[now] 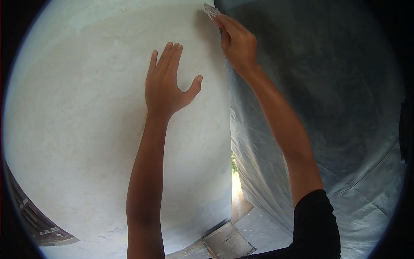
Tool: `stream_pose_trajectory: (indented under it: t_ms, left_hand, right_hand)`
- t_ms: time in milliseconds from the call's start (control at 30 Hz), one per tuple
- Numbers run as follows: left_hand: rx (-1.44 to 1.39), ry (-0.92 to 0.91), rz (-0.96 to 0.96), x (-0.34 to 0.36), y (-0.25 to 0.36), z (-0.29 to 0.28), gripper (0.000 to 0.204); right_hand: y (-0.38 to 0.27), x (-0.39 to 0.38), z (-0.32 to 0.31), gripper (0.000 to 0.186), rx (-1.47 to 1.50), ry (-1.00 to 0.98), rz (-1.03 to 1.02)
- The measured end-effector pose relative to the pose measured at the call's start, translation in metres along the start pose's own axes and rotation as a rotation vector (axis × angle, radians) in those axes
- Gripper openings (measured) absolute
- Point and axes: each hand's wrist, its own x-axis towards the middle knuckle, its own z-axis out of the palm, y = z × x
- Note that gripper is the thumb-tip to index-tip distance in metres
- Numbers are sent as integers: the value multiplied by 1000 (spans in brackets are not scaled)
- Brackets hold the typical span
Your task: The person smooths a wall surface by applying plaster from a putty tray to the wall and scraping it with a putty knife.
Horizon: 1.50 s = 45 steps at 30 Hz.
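Observation:
My left hand (164, 88) lies flat against the pale plastered wall (82, 112), fingers stretched upward and thumb spread to the right. Nothing is in it. Higher up, at the wall's right edge, my right hand (241, 47) is closed on a small whitish, crusted piece (211, 11). A bit of red shows between that piece and the fingertips; its exact kind cannot be made out. The piece sits at the wall's edge, close to the upper rim of the picture.
A dark grey plastic sheet (340, 86) hangs right of the wall, behind my right arm. Daylight shows through a narrow gap (236, 185) between them. Below stands a worn, greyish block-like thing (228, 241). Dark slats (34, 220) curve along the lower left.

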Motion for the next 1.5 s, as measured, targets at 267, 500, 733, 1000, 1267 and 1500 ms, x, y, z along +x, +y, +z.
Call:
stream_pose_trajectory:
  t_ms: [267,500,733,1000,1267,1500]
  left_hand:
    - [8,-1,-8,1,3,1,67]
    - [13,8,-1,1,2,3,67]
    - [35,-2,2,0,4,5,65]
    - [63,36,31,0,2,9,66]
    - [35,11,10,-1,3,8,64]
    - [38,1,0,0,6,10,63]
  right_hand:
    - [6,2,16,47,-202,-155,-139]
    - [-14,-30,-4,45,-166,-175,-140]
    - [1,1,-9,39,80,-71,35]
    - [-4,-6,10,44,-187,-206,-158]
    - [-23,-25,-19,41,142,-189,-25]
    - [3,26,-17,17,50,-129,321]
